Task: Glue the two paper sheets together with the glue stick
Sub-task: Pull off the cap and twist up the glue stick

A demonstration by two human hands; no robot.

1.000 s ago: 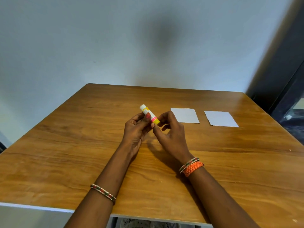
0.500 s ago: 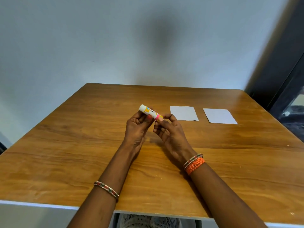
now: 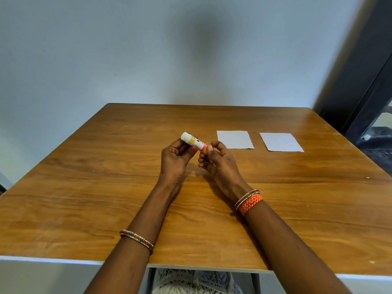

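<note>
A glue stick with a white cap, yellow label and pink band is held above the wooden table, tilted with its cap up and to the left. My left hand grips its body. My right hand pinches its lower, pink end with thumb and fingers. Two small white paper sheets lie flat and apart on the table to the right of my hands: the left sheet just beyond my right hand, and the right sheet further right.
The table backs onto a pale wall. A dark frame stands beyond the table's right corner. White lace fabric shows below the near edge.
Both hands stay on the glue stick. My right fingers have shifted their grip on its lower end, and the stick and hands sit slightly higher in view.
</note>
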